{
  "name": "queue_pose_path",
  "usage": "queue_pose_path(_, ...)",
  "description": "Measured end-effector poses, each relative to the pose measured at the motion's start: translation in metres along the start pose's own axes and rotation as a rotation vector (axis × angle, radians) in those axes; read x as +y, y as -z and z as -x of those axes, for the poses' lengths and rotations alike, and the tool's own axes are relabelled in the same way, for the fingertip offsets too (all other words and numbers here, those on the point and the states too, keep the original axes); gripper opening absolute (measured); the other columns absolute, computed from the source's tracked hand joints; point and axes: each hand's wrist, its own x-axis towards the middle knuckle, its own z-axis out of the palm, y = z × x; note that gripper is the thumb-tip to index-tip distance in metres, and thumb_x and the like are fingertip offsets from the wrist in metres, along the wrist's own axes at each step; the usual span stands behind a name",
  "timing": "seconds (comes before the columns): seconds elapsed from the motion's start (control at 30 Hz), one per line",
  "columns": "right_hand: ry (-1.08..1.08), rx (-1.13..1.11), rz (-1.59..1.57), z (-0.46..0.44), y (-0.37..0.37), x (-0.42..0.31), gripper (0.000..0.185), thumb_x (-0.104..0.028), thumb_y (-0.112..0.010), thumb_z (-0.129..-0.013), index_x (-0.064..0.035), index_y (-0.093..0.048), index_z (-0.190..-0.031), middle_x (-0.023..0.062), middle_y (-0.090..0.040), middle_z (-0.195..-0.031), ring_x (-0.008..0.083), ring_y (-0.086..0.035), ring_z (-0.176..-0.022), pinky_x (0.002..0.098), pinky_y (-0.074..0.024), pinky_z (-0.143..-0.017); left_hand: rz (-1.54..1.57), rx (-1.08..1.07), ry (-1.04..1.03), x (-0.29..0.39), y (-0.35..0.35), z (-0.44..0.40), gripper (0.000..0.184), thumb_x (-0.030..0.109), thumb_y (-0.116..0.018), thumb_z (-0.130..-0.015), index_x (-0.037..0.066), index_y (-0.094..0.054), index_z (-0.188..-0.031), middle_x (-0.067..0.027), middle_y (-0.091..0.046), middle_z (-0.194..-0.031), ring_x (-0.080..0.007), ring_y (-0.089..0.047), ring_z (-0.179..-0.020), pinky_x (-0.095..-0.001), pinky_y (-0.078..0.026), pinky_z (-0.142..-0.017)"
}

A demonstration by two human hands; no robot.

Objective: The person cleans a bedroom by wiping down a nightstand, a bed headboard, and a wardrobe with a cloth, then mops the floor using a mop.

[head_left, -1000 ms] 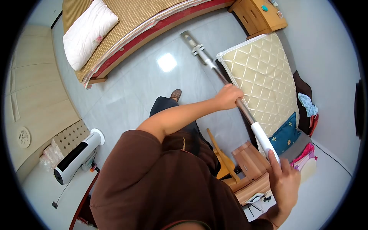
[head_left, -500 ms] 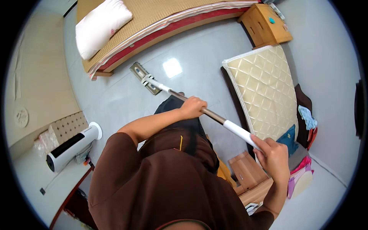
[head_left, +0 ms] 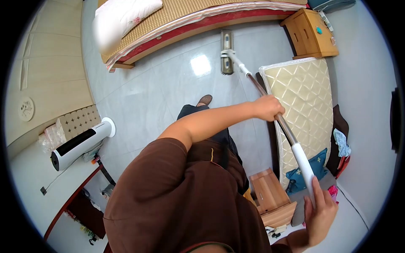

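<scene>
A flat mop head (head_left: pixel 227 52) lies on the grey tiled floor near the bed's edge. Its pole (head_left: pixel 290 131) slants down to the right, metal in the middle and white at the lower end. My left hand (head_left: pixel 268 108) is wrapped round the metal part, beside the quilted mattress. Lower right, my right hand (head_left: pixel 321 211) holds the white grip end, its fingers lying along it.
A bed (head_left: pixel 177 31) with a white pillow (head_left: pixel 126 19) spans the top. A wooden nightstand (head_left: pixel 310 36) stands upper right, above the cream mattress (head_left: pixel 301 97). At the left is a white tower appliance (head_left: pixel 80 145); a wooden cabinet (head_left: pixel 270 192) is lower right.
The mop head first swung left across the floor, then back right to near the bed. My left hand moved with the pole, left and then right again. My right hand is a little lower.
</scene>
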Motion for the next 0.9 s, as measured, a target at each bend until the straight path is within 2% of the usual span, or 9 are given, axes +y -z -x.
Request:
queue_pose_path(0.07,0.05,-0.022,0.097,-0.022,-0.002,-0.013,0.065,-0.001,-0.077,-0.069,-0.011,-0.062,-0.131,0.0145,-0.061,-0.081,0.0334,-0.059,-0.066,0.0408,-0.047,-0.061,-0.001,0.023,0.013,-0.027,-0.005,-0.003,0.01,0.007,-0.069,-0.065,0.008,-0.064,-0.074,-0.0131,-0.062,-0.069,-0.0345,-0.064,-0.07,-0.0462,-0.049,-0.062)
queue_pose_path(0.17,0.103,-0.048,0.137,-0.043,0.006,-0.021,0.066,-0.004,-0.078,-0.067,-0.0108,-0.062,-0.13,0.0129,-0.06,-0.08,0.0322,-0.058,-0.064,0.0409,-0.0444,-0.059,0.049,0.109,0.087,-0.03,0.003,0.003,0.012,0.017,-0.074,-0.074,0.01,-0.064,-0.075,-0.0109,-0.063,-0.071,-0.0329,-0.063,-0.076,-0.0442,-0.048,-0.07)
queue_pose_path(0.3,0.24,-0.086,0.162,-0.044,0.033,-0.027,0.07,-0.005,-0.081,-0.061,-0.0107,-0.063,-0.129,0.0114,-0.06,-0.079,0.0304,-0.058,-0.063,0.0407,-0.043,-0.056,0.043,0.2,0.222,-0.007,0.016,0.041,0.022,0.03,-0.074,-0.082,0.012,-0.064,-0.076,-0.0078,-0.063,-0.073,-0.0305,-0.062,-0.079,-0.0419,-0.046,-0.077)
queue_pose_path(0.5,0.442,-0.154,0.069,-0.046,0.034,-0.039,0.07,-0.007,-0.083,-0.056,-0.0108,-0.066,-0.124,0.0098,-0.061,-0.078,0.0293,-0.06,-0.06,0.0404,-0.044,-0.053,-0.03,0.278,0.327,0.027,0.032,0.134,0.028,0.036,-0.072,-0.086,0.012,-0.062,-0.077,-0.0049,-0.062,-0.071,-0.0281,-0.062,-0.077,-0.0409,-0.045,-0.078)
queue_pose_path(0.53,0.475,-0.166,0.045,-0.049,0.028,-0.04,0.069,-0.007,-0.084,-0.056,-0.0109,-0.067,-0.123,0.0094,-0.061,-0.078,0.0291,-0.06,-0.059,0.0403,-0.0444,-0.052,-0.038,0.269,0.35,0.029,0.034,0.151,0.028,0.036,-0.072,-0.086,0.012,-0.063,-0.077,-0.0052,-0.062,-0.07,-0.0281,-0.062,-0.076,-0.0406,-0.045,-0.077)
queue_pose_path(0.6,0.492,-0.206,-0.011,-0.051,0.01,-0.042,0.058,-0.01,-0.08,-0.065,-0.0136,-0.068,-0.121,0.0092,-0.06,-0.075,0.0297,-0.06,-0.058,0.04,-0.0454,-0.052,-0.051,0.247,0.396,0.034,0.033,0.181,0.029,0.037,-0.073,-0.085,0.011,-0.063,-0.077,-0.0057,-0.062,-0.069,-0.0282,-0.062,-0.075,-0.04,-0.046,-0.075)
queue_pose_path(0.7,0.485,-0.2,-0.126,-0.054,-0.031,-0.037,0.047,-0.015,-0.076,-0.075,-0.0149,-0.068,-0.122,0.0101,-0.059,-0.071,0.0319,-0.059,-0.056,0.0409,-0.0451,-0.052,-0.072,0.19,0.423,0.018,0.019,0.213,0.021,0.029,-0.073,-0.082,0.01,-0.064,-0.079,-0.0082,-0.063,-0.067,-0.03,-0.063,-0.071,-0.0413,-0.047,-0.069)
queue_pose_path(0.8,0.431,-0.05,-0.247,-0.044,-0.06,-0.022,0.046,-0.014,-0.076,-0.076,-0.013,-0.068,-0.121,0.011,-0.059,-0.071,0.0326,-0.058,-0.056,0.0408,-0.0449,-0.052,-0.096,0.107,0.431,0.009,0.012,0.21,0.012,0.02,-0.072,-0.077,0.011,-0.065,-0.081,-0.0103,-0.063,-0.065,-0.0327,-0.063,-0.068,-0.0437,-0.047,-0.064)
queue_pose_path(0.9,0.294,-0.03,-0.269,-0.012,-0.05,0.012,0.049,-0.012,-0.077,-0.075,-0.0113,-0.067,-0.123,0.0123,-0.059,-0.072,0.0328,-0.059,-0.057,0.0415,-0.0468,-0.054,-0.065,0.038,0.343,0.031,0.005,0.17,0.009,0.015,-0.07,-0.072,0.013,-0.064,-0.079,-0.0102,-0.061,-0.062,-0.0338,-0.063,-0.064,-0.046,-0.048,-0.062)
